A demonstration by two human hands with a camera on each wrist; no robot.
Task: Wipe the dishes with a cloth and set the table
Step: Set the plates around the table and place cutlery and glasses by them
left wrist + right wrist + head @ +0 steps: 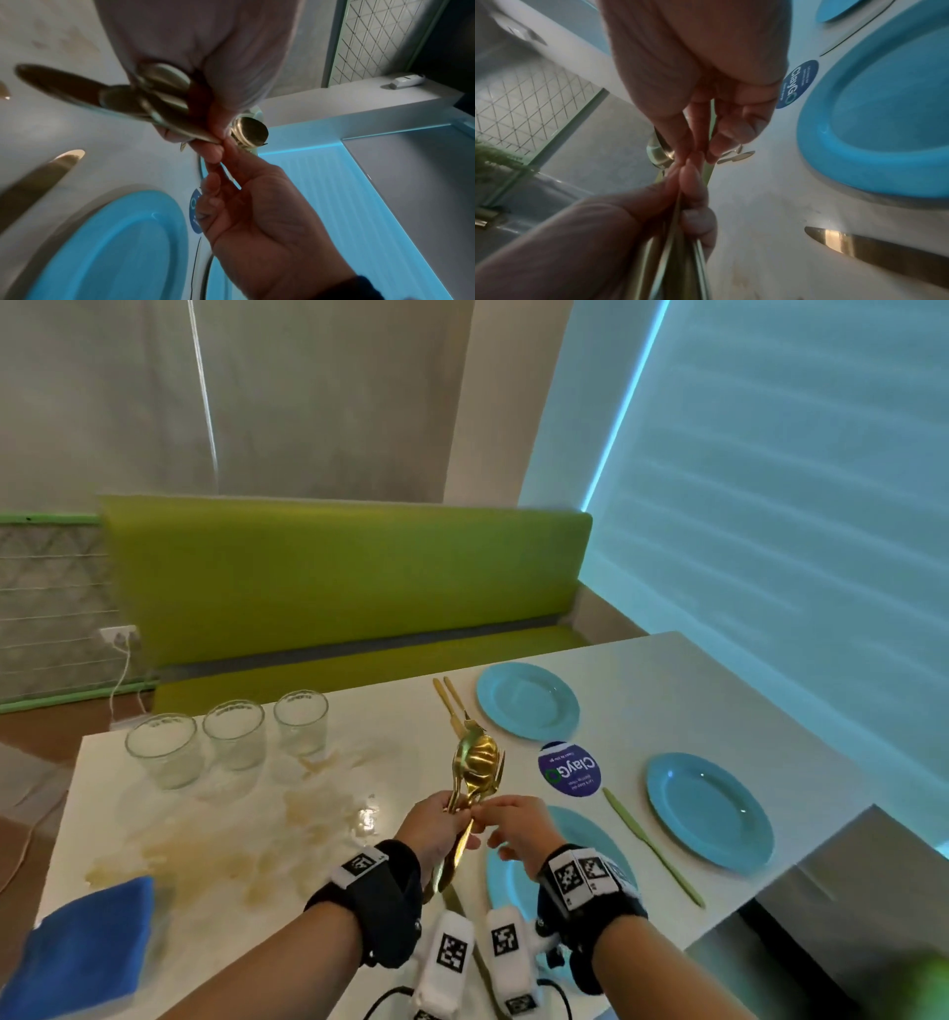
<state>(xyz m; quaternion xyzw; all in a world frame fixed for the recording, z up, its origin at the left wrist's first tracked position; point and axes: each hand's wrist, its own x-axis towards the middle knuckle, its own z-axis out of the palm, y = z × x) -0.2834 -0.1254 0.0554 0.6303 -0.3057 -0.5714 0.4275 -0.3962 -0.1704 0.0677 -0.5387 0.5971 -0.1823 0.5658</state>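
Head view: left hand [436,824] hides cutlery [475,770] handles.

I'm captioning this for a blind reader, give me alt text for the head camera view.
The left hand grips a bundle of gold cutlery over a white table while the right hand pinches one piece. Three blue plates, three glasses and a blue cloth sit on the stained table, with a green bench behind.

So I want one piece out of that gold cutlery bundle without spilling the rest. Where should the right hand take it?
Judging by the fan, pinch a single handle where the gold cutlery bundle narrows, just above the left hand gripping it, coming from the right side. The right hand already pinches there; the bowls spread apart above and probably overlap too much to separate cleanly.
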